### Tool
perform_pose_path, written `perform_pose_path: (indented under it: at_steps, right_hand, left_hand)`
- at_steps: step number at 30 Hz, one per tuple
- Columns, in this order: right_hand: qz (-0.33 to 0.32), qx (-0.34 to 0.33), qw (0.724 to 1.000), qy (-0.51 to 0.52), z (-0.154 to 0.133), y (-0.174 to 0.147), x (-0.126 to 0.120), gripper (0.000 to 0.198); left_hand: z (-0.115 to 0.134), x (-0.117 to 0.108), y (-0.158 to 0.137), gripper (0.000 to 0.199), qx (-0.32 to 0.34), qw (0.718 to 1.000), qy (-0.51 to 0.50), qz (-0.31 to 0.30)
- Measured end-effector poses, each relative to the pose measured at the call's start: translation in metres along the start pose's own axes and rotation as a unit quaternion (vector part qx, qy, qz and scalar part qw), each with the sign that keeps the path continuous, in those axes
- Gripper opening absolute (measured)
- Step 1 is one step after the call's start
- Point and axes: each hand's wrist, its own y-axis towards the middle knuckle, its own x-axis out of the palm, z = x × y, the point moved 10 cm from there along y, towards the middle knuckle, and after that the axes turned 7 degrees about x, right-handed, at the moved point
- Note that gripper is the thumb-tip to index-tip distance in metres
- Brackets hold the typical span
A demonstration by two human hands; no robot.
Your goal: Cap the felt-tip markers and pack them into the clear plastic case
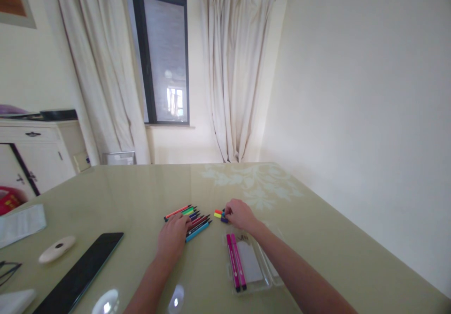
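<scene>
Several uncapped felt-tip markers (198, 232) lie side by side on the table, their dark tips pointing to the upper right. My left hand (172, 236) rests over their lower ends, its bent fingers closed on some of them. To their right is a small cluster of coloured marker caps (218, 215), orange, yellow and dark blue. My right hand (240, 214) is closed at the right side of this cluster, fingertips pinched on a cap that is partly hidden. Below my right hand, two capped pink markers (236, 262) lie in an open clear plastic case (262, 276).
On the left of the glossy table (134, 196) lie a black tablet-like slab (82, 271), a white oval object (57, 249), a folded pale cloth or paper (23, 225) and glasses (9, 271). A wall (369, 117) borders the right side.
</scene>
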Motion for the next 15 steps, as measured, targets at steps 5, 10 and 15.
perform_pose_path:
  at_steps: [5,10,15]
  right_hand:
    - [0.004,-0.008,1.000,0.000,-0.003,0.001,-0.002,0.016]
    - [0.022,-0.003,1.000,-0.002,-0.008,0.010,-0.003,0.023]
    - [0.018,-0.001,1.000,-0.010,-0.022,0.015,0.003,0.021]
  left_hand:
    - [0.000,0.004,0.001,0.032,0.003,1.000,-0.008,0.003]
    - [-0.001,0.006,0.003,0.029,0.008,1.000,-0.013,0.016]
    - [-0.030,-0.007,0.004,0.036,-0.044,0.996,0.017,0.072]
